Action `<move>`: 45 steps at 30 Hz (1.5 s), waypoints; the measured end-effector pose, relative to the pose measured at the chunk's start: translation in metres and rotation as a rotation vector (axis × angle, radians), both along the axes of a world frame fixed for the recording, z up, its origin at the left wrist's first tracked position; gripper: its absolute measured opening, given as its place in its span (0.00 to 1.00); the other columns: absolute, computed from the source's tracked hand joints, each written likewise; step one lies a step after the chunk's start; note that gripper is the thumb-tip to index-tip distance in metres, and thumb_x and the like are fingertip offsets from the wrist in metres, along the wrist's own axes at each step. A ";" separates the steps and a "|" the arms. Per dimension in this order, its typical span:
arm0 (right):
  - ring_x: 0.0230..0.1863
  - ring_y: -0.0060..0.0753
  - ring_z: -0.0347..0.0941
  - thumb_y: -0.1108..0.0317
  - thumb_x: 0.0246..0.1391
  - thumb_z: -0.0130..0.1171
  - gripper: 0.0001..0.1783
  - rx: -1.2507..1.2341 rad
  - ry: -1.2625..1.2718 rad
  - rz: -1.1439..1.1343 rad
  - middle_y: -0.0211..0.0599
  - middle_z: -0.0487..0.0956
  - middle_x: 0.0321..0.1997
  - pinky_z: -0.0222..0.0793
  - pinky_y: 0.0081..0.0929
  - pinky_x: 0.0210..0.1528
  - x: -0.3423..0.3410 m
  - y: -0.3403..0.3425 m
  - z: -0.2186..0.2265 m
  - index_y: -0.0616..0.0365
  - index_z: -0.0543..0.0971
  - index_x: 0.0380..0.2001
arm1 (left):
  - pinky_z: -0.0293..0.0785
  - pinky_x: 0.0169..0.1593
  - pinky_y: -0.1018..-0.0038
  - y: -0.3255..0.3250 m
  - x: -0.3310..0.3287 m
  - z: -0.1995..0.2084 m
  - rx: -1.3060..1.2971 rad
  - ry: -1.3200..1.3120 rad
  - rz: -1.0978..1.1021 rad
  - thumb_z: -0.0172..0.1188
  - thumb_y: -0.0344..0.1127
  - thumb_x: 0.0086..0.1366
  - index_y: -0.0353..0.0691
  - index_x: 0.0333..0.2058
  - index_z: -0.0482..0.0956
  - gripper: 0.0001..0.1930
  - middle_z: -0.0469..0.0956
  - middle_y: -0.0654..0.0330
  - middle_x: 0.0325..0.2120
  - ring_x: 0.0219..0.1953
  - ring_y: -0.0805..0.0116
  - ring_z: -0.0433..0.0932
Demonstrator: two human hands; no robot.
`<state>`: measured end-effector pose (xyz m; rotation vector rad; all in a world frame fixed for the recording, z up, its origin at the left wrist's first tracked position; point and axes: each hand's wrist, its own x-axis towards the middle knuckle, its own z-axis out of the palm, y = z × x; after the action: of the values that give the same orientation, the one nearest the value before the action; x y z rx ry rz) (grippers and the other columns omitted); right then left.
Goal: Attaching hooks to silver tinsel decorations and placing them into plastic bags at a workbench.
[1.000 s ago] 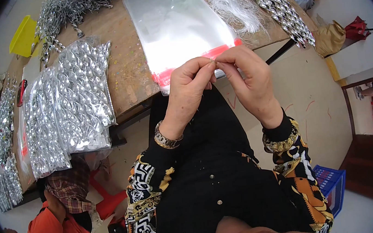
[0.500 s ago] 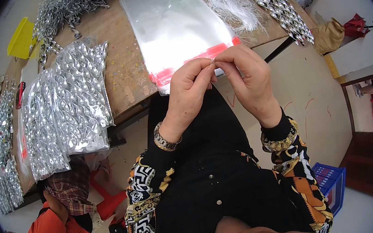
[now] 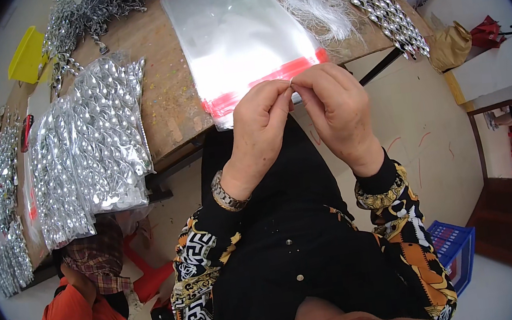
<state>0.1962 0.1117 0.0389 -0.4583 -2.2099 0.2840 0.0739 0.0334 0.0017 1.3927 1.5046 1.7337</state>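
My left hand (image 3: pixel 260 132) and my right hand (image 3: pixel 341 111) meet fingertip to fingertip at the table's near edge. Both are closed in a pinch; what lies between the fingertips is too small to make out. Just beyond them is a stack of transparent plastic bags (image 3: pixel 234 31) with red strips along its near end. A loose bundle of white thread (image 3: pixel 326 15) sits right of the stack. Farther right are rows of shiny silver twisted ornaments (image 3: pixel 382 13). Packed bags of similar silver ornaments (image 3: pixel 108 130) lie at the table's left, partly over its edge.
The brown wooden table (image 3: pixel 165 94) also bears a silver tinsel-like heap (image 3: pixel 88 17) and a yellow container (image 3: pixel 27 57). A person in orange (image 3: pixel 77 319) is at the lower left by a red stool (image 3: pixel 149 278). A blue crate (image 3: pixel 453 247) stands on the right.
My hands stay pinched together in nearly the same place, with only a slight shift of the fingers. The whole view has moved a little.
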 end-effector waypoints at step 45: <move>0.27 0.16 0.58 0.72 0.63 0.46 0.04 -1.281 0.813 0.620 0.28 0.67 0.32 0.59 0.18 0.34 0.056 0.109 -0.001 0.60 0.69 0.39 | 0.55 0.23 0.86 -0.010 -0.024 -0.007 -0.112 -0.485 -0.160 0.51 0.30 0.67 0.36 0.30 0.75 0.07 0.65 0.73 0.18 0.19 0.86 0.59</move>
<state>0.2521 0.2210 0.0379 -0.1961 -1.0663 1.8701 0.0497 0.0229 -0.0055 0.9196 1.1692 1.7000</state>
